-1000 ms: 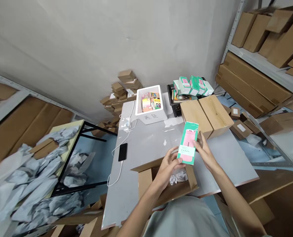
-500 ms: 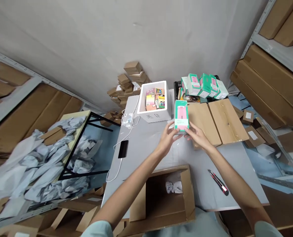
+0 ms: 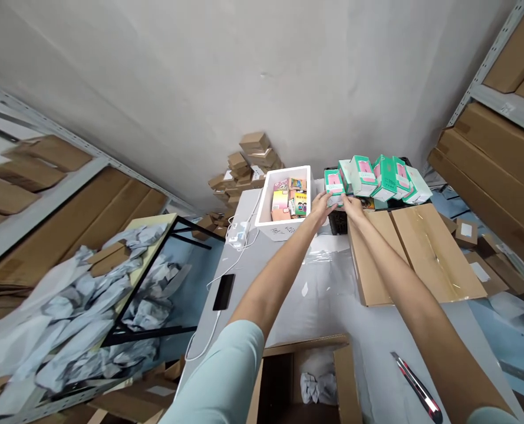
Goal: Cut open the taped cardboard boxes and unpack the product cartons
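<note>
At the left end of the black crate (image 3: 338,222), my two hands hold a small green-and-white carton (image 3: 334,182) with a pink front. My left hand (image 3: 322,208) grips its lower left side, and my right hand (image 3: 352,207) is at its lower right. Several matching cartons (image 3: 384,176) lie piled in the crate, just right of the held one. Left of my hands stands a white foam box (image 3: 283,231) with small colourful packs inside. Below my right forearm is a closed cardboard box (image 3: 434,247).
Near me on the table (image 3: 323,294) is an open cardboard box (image 3: 348,377) with crumpled paper (image 3: 318,387) inside. A utility knife (image 3: 417,386) lies to its right. On the left are a phone (image 3: 224,292) and a white cable. Shelves of cartons stand on both sides.
Both hands have carried the green-and-white carton away from me, from above the table to the left end of the black crate. The view has shifted, and my arms are stretched further out.
</note>
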### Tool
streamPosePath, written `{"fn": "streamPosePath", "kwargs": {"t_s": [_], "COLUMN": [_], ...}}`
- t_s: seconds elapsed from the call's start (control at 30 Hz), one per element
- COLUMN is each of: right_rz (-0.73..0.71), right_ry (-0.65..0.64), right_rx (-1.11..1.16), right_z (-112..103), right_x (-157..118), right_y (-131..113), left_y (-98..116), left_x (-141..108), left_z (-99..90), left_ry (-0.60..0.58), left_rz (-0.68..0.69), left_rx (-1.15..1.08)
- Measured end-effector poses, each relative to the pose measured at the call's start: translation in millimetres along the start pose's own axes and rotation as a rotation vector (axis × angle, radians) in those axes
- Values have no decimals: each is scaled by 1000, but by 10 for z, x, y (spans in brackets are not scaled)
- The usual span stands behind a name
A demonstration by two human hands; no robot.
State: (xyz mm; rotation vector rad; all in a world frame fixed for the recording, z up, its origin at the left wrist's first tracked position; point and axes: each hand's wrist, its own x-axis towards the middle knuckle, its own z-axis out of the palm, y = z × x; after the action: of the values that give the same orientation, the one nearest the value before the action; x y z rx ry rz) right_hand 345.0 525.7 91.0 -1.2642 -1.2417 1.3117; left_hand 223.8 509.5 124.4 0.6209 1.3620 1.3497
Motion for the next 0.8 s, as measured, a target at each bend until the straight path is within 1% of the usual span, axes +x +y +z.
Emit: {"fn": "streamPosePath", "kwargs": {"t_s": [0.07,0.13,0.23,0.3,0.33,0.4,0.43,0.47,0.5,0.53,0.57,0.6,0.63,0.67,0.7,0.73,0.77,0.8], "right_rz": [3,0,-8,-4,-2,-5,-17,-33,-81,-106,-99,-67,-17,48,119,195,270,336], "right_ry": [29,52,61,64,63,48,30,8,-37,-68,-81,-93,-102,-100,-71,-42,-24,-17], "right_rx": [-28,-49,-66,-67,-64,-54,-43,-29,5,35,54,55,43,23,2,-19,-41,-54], "right_z": [25,34,-4,-83,-142,-293,-382,-476,-570,-660,-745,-821,-888,-946,-994,-1034,-1066,-1088], "right_x": [64,72,-2,-135,-243,-577,-810,-1090,-1410,-1764,-2139,-2524,-2907,-3278,-3629,-3956,-4256,-4525], "right_y": [54,105,148,153,154,161,173,194,227,273,335,414,507,612,721,829,926,1006], "left_y": [-45,-87,-108,-99,-94,-95,-101,-109,-119,-128,-135,-143,-152,-165,-185,-218,-265,-331], "left_x": [141,232,263,186,110,-137,-310,-516,-753,-1015,-1296,-1591,-1892,-2195,-2496,-2791,-3080,-3361], "left_z": [54,98,134,112,74,-81,-205,-365,-557,-779,-1026,-1290,-1562,-1835,-2100,-2351,-2581,-2788], "left_ry": [28,50,51,31,16,-13,-33,-55,-74,-143,-193,-199,-162,-104,-28,80,197,290], "left_rz": [4,20,64,97,115,148,170,190,216,279,322,343,351,357,377,390,373,334], "left_rx": [72,150,248,299,321,354,375,398,426,524,613,684,746,800,843,876,892,896]}}
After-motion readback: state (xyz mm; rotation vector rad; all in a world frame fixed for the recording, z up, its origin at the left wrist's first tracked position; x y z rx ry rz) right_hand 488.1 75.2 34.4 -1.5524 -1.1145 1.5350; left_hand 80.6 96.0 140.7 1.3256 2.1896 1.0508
